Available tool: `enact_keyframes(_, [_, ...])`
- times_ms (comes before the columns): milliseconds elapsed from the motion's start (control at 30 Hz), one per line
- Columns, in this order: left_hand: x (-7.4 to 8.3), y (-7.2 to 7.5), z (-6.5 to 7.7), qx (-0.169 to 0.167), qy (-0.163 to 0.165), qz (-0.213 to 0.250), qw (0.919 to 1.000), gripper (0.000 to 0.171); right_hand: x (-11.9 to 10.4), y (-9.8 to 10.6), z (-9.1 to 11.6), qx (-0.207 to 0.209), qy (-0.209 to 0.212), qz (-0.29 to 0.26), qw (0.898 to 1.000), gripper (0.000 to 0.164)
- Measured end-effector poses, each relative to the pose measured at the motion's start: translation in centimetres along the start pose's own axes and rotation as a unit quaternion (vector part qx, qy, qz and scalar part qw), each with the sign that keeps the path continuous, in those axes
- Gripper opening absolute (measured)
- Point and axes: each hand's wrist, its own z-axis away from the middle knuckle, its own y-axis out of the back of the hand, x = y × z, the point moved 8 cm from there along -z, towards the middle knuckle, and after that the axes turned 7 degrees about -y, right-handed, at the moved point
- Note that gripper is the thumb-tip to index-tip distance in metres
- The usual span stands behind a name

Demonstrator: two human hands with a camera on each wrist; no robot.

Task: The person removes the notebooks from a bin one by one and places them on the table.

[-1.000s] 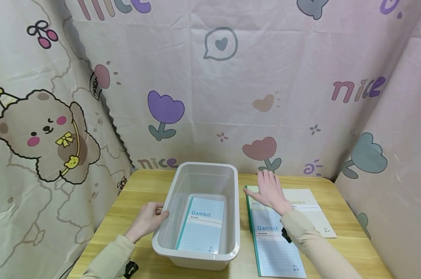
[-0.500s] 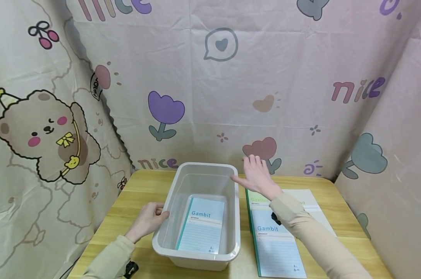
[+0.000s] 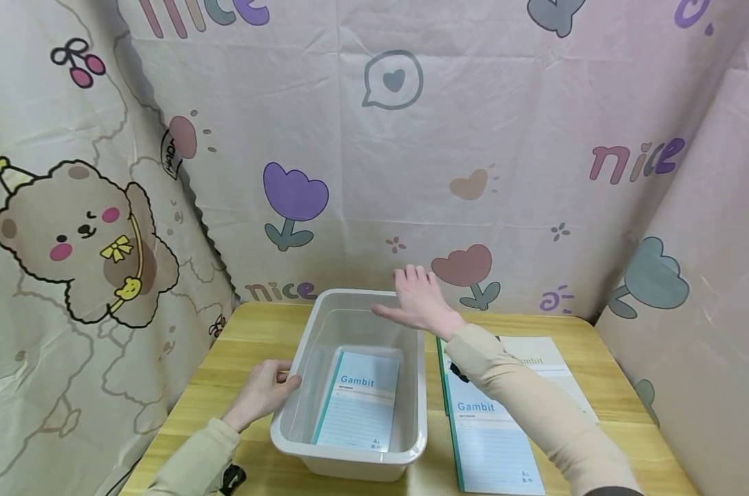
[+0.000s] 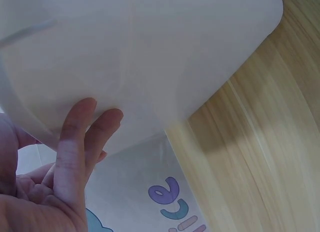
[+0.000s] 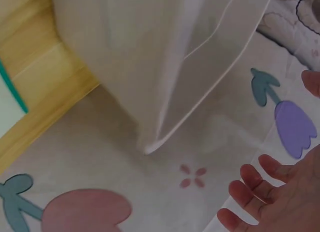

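Note:
A light grey plastic bin [image 3: 355, 470] stands on the table, with a blue "Gambit" notebook [image 3: 357, 406] flat on its floor. My left hand [image 3: 262, 393] grips the bin's left rim, thumb over the edge. The left wrist view shows fingers [image 4: 75, 137] against the bin's outer wall [image 4: 175, 51]. Over the bin's far right corner hovers my right hand [image 3: 420, 303], fingers spread and holding nothing. In the right wrist view this hand [image 5: 285, 197] is apart from the bin [image 5: 115, 51].
Right of the bin, another blue notebook [image 3: 495, 448] overlaps others, including a cream one [image 3: 538, 348]; the right forearm partly hides them. A patterned curtain [image 3: 362, 172] hangs behind the wooden table [image 3: 262, 320].
My right hand has moved left from above the notebooks to over the bin's far right corner. The left hand and the bin have stayed in place.

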Motion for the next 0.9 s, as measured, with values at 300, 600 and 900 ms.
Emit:
enact_keyframes(300, [0.0,0.0,0.1,-0.001,-0.009,0.002,1.0000,0.034,-3.9,-1.7,-1.6,-0.030,0.009,0.017,0.999,0.080])
enact_keyframes(600, [-0.2,0.0,0.1,-0.002,-0.009,0.006,0.9999,0.035,-6.1,-5.4,-2.6,-0.078,-0.016,-0.014,0.997,0.084])
enact_keyframes(900, [0.0,-0.1,0.1,-0.010,-0.013,0.013,0.9998,0.036,-7.1,-8.7,-2.9,-0.089,-0.037,-0.011,0.995,0.088])
